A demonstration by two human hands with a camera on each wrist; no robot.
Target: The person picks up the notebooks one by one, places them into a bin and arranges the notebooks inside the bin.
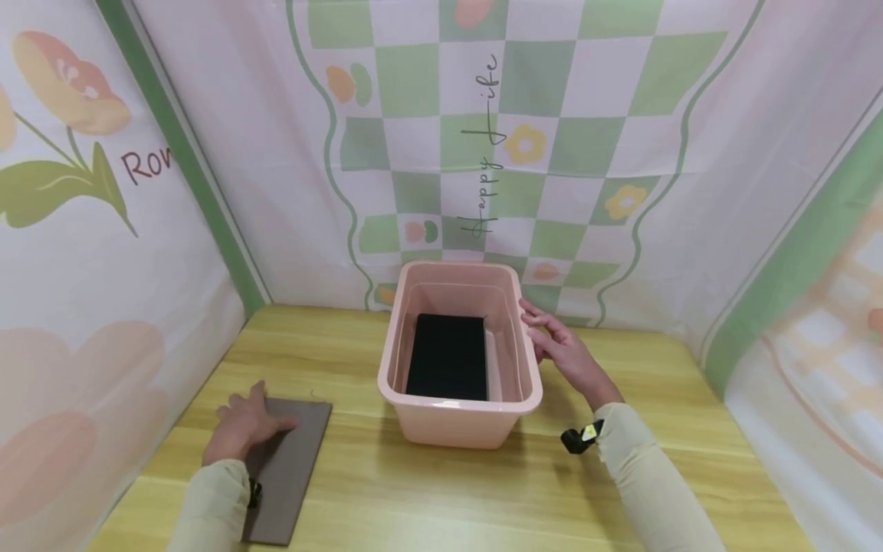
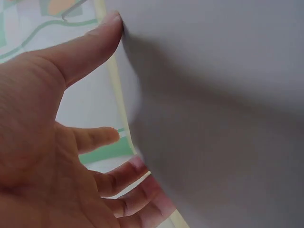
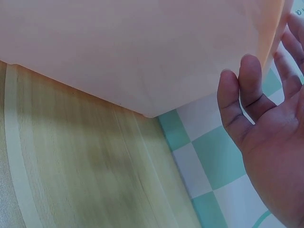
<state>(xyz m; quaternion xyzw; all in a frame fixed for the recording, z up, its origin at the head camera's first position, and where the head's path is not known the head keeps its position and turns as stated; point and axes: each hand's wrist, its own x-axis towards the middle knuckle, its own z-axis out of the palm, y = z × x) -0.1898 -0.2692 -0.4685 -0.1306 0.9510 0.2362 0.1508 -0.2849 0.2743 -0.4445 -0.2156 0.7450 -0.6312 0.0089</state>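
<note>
A pink plastic bin (image 1: 451, 425) stands on the table, and a black flat rectangular thing (image 1: 448, 356) lies in its bottom. My right hand (image 1: 566, 356) is at the bin's right side, fingertips right at the rim; in the right wrist view, the fingers (image 3: 251, 85) are loosely bent beside the pink wall. On the left, a greyish-brown flat board (image 1: 286, 475) lies on the table. My left hand (image 1: 244, 422) is over its far left part, with thumb and fingers spread. The left wrist view has the thumb (image 2: 90, 47) and fingertips along the board's edge.
The wood-grain table (image 1: 345, 475) carries the bin and board. Behind it hangs a green-and-white checked cloth (image 1: 538, 77), close to the bin's back. Printed cloth walls (image 1: 62, 307) flank the table.
</note>
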